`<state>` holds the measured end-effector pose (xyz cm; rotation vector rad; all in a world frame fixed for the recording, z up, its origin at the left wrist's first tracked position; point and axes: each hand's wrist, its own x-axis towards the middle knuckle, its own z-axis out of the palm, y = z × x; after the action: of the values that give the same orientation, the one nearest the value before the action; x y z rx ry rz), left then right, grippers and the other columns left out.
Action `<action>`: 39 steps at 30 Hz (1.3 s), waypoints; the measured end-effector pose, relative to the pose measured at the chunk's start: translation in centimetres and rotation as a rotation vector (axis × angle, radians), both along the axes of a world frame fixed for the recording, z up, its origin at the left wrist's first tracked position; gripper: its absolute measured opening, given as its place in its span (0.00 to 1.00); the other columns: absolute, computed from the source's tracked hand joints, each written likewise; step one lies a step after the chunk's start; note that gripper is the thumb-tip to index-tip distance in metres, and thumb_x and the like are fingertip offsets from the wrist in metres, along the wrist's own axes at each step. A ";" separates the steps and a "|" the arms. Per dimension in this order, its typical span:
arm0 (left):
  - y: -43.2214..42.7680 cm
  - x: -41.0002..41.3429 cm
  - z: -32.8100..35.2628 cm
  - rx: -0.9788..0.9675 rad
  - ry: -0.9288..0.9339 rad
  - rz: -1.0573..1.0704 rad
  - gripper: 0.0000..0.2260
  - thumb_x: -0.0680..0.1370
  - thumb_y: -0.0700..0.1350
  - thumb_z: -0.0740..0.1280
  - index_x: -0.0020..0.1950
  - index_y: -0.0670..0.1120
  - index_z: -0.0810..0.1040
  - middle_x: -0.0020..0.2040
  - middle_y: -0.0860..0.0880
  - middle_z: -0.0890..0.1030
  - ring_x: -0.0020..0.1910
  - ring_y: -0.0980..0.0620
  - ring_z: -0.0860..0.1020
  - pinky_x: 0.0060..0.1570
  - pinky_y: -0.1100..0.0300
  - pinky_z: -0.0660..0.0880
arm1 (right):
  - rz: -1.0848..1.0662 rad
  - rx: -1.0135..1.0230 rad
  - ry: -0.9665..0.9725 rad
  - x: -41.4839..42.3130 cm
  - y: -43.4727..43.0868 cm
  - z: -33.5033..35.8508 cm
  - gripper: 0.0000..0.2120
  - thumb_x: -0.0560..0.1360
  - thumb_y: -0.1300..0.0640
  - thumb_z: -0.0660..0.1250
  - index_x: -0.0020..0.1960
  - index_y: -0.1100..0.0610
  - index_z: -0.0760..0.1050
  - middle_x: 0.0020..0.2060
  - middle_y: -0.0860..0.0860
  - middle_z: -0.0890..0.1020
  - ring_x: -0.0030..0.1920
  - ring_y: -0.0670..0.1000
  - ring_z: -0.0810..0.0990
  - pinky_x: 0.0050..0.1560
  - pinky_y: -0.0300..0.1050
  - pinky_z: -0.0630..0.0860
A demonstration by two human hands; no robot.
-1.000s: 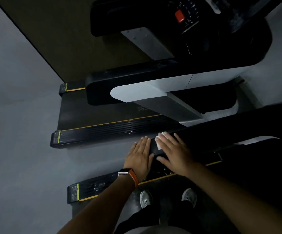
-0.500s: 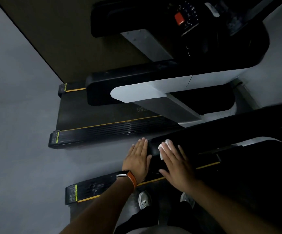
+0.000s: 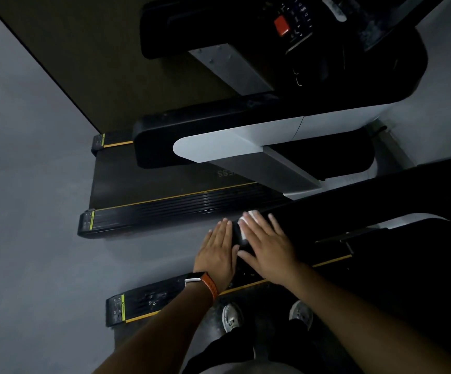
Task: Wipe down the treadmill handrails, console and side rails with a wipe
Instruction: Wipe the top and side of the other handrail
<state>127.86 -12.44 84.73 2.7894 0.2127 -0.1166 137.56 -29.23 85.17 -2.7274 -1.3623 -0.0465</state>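
Wipe [image 3: 246,220], judged soft, light and prone to bunching, lies at the handrail [image 3: 354,211] end under the right hand [image 3: 269,247], fingers [image 3: 262,225] straight and slightly apart; left hand [image 3: 217,252] rests flat alongside; hold by palm pressure.

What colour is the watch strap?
The watch strap is orange. It shows best in the head view.

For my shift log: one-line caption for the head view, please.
Right hand presses a white wipe flat on the end of the black handrail; left hand, fingers straight, beside it.
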 end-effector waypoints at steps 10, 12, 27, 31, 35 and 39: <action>-0.7 0.0 0.1 -0.011 0.016 0.041 0.30 0.84 0.56 0.42 0.83 0.42 0.51 0.83 0.44 0.53 0.83 0.47 0.54 0.81 0.52 0.50 | -0.070 0.024 0.002 0.0 -1.4 -0.2 0.38 0.81 0.35 0.55 0.82 0.58 0.63 0.82 0.55 0.62 0.83 0.57 0.57 0.79 0.62 0.57; -0.6 0.0 0.1 -0.015 0.024 0.031 0.30 0.85 0.56 0.41 0.84 0.42 0.50 0.83 0.44 0.53 0.83 0.48 0.52 0.82 0.51 0.51 | 0.022 -0.012 -0.025 -0.2 -2.3 -0.2 0.37 0.82 0.35 0.55 0.84 0.56 0.59 0.84 0.52 0.58 0.84 0.54 0.53 0.80 0.61 0.57; -0.9 1.1 0.4 0.045 0.007 -0.013 0.29 0.86 0.55 0.44 0.84 0.42 0.51 0.84 0.44 0.53 0.83 0.47 0.53 0.81 0.53 0.49 | -0.030 -0.030 -0.056 2.1 -8.9 -0.3 0.41 0.76 0.43 0.70 0.84 0.55 0.60 0.84 0.51 0.57 0.84 0.54 0.54 0.80 0.63 0.58; -1.4 1.6 0.9 0.054 0.007 -0.001 0.29 0.86 0.55 0.44 0.83 0.42 0.53 0.83 0.43 0.55 0.82 0.47 0.55 0.81 0.51 0.52 | -0.082 -0.019 -0.023 2.4 -5.3 0.1 0.39 0.80 0.36 0.60 0.83 0.58 0.60 0.84 0.54 0.58 0.84 0.56 0.55 0.80 0.64 0.56; -2.1 2.6 1.1 0.070 0.019 -0.015 0.29 0.86 0.56 0.46 0.83 0.41 0.56 0.82 0.41 0.58 0.82 0.45 0.57 0.80 0.48 0.57 | 0.054 -0.096 0.027 4.2 -2.4 1.2 0.37 0.83 0.33 0.48 0.82 0.56 0.63 0.81 0.54 0.65 0.82 0.54 0.61 0.79 0.60 0.53; -2.8 3.8 1.1 0.102 0.034 -0.024 0.29 0.86 0.57 0.45 0.83 0.42 0.55 0.83 0.43 0.57 0.82 0.46 0.55 0.80 0.48 0.56 | -0.070 -0.066 -0.031 6.5 -7.2 1.5 0.35 0.82 0.36 0.50 0.81 0.56 0.65 0.80 0.53 0.68 0.81 0.55 0.63 0.79 0.61 0.58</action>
<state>131.66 -15.21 85.85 2.8940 0.1992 -0.1637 144.11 -36.40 86.68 -2.8399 -1.2982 -0.0500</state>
